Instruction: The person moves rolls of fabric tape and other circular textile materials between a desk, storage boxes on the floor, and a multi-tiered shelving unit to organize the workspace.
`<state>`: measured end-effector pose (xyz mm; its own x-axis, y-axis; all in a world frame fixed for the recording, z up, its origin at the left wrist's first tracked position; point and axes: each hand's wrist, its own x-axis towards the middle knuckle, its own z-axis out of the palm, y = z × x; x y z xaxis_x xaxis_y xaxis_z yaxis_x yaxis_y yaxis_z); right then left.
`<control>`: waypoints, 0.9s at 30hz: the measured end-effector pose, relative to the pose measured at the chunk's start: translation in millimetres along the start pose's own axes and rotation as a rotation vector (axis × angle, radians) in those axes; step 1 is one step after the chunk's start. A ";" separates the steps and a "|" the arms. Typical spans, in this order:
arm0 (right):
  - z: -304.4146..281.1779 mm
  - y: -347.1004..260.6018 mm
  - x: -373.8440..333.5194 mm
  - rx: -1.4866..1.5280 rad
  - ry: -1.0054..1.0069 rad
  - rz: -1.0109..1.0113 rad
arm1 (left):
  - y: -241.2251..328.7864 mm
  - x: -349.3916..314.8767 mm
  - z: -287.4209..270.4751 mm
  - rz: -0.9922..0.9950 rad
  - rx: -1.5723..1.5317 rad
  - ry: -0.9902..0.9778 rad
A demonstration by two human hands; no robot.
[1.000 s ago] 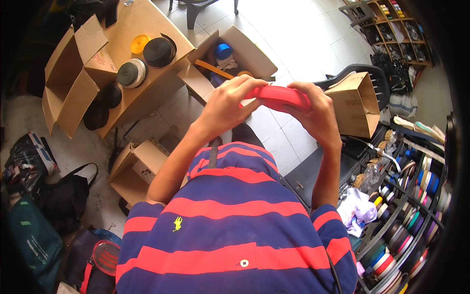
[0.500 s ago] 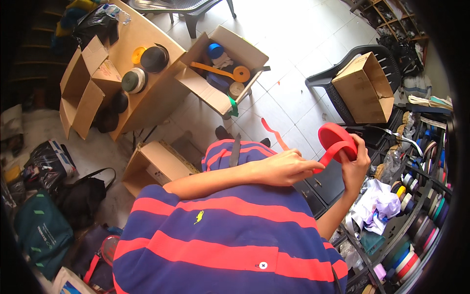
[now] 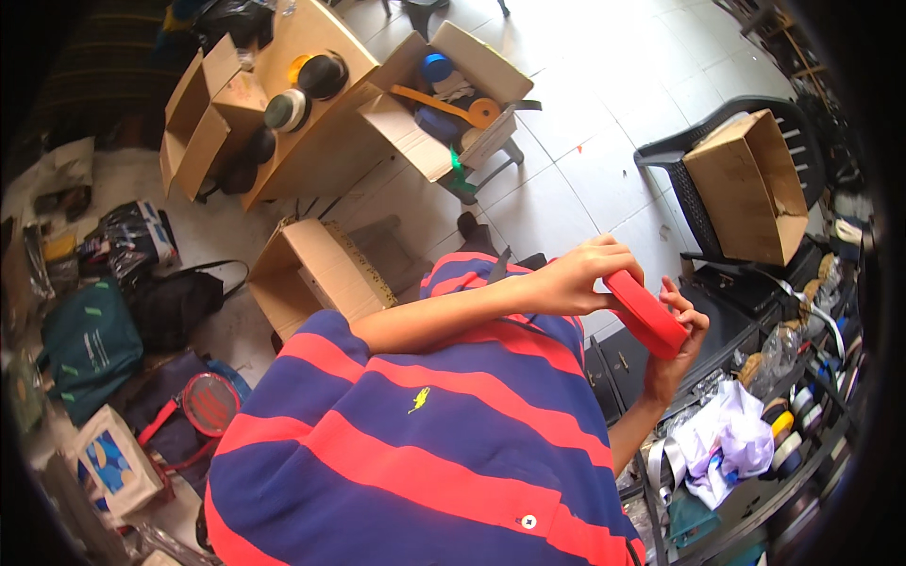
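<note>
Between my two hands, in front of my striped shirt, is a wound roll of red flat tape (image 3: 645, 314), tilted with its edge side showing. My left hand (image 3: 593, 274) grips its upper left end, thumb below and fingers bent over the top. At the lower right end my right hand (image 3: 683, 328) holds the roll with bent fingers, some of them raised off it. Its loose end cannot be made out.
Ahead stands an open carton (image 3: 406, 141) with blue and orange rolls. A wooden table (image 3: 316, 141) bears more rolls. Another carton (image 3: 741, 189) rests on a black chair (image 3: 672, 174). Bags (image 3: 90, 335) lie at left; crumpled white plastic (image 3: 722, 443) sits by rolls at right.
The red roll has turned from its flat face to its edge. My left hand has moved from the loose strip onto the roll, and the hanging tail no longer shows. The view has shifted.
</note>
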<state>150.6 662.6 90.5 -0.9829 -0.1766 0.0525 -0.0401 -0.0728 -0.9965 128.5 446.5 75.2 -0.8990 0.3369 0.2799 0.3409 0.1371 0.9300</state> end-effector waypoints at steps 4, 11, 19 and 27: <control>-10.8 -17.6 15.2 -0.162 -0.262 0.193 | -2.1 2.1 -12.8 -0.006 0.140 -0.041; 26.7 -4.7 50.4 -0.564 -0.562 0.364 | -32.7 -4.5 -46.8 -0.047 0.317 -0.123; 119.4 25.1 107.8 -0.944 -0.585 0.384 | -99.3 -26.6 -84.0 -0.206 0.106 -0.063; 195.6 62.7 150.8 -1.333 -0.742 0.435 | -160.6 -64.4 -117.6 -0.443 0.114 -0.120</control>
<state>35.0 439.4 48.6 -0.6743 -0.4020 -0.6194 -0.3053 0.9155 -0.2619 99.3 293.3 -64.2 -0.9289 0.3268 -0.1740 -0.0347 0.3910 0.9197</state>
